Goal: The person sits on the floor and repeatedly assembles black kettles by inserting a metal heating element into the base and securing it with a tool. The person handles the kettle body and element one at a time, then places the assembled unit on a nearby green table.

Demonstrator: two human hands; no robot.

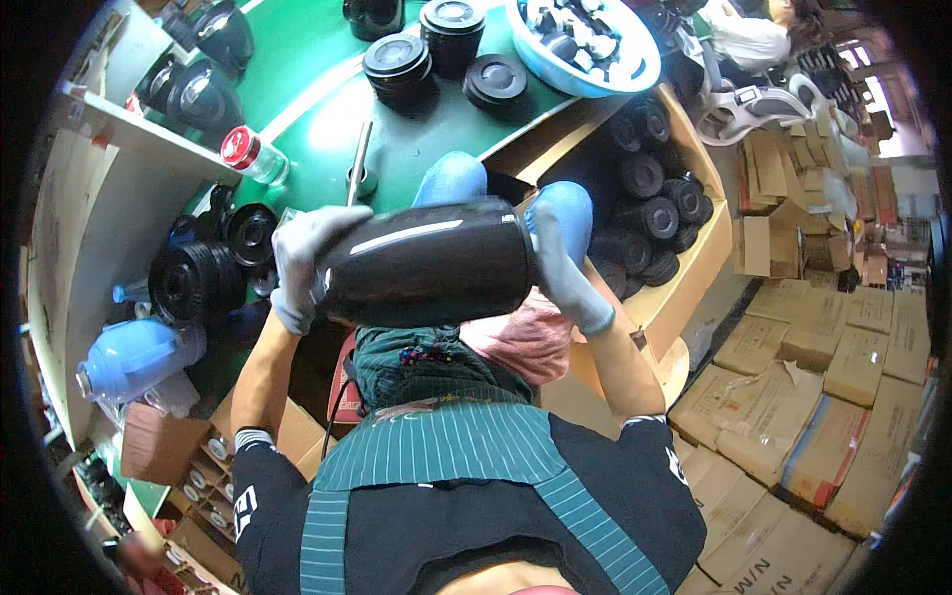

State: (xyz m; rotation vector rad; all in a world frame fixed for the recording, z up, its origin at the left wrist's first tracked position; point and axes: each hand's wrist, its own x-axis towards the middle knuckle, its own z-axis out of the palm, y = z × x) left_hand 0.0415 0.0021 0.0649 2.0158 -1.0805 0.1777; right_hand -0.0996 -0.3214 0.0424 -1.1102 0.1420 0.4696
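Note:
A glossy black cylinder-shaped housing (431, 263) lies sideways above my lap, held between both hands. My left hand (307, 256), in a grey glove, wraps its left end. At the opposite end, my right hand (563, 273), also gloved in grey, presses against the rim with its fingers partly hidden. Beyond the housing, a metal rod (361, 159) stands up from the green table (317, 109). A clear jar with a red lid (253, 156) is on the table to the left of the rod.
Stacked black round discs (397, 64) stand on the table's far side, beside a light blue basin (650, 69) of small parts. At right, an open carton (709, 233) holds many black discs. A blue water jug (139, 357) lies at left. Cardboard boxes (823, 397) cover the right floor.

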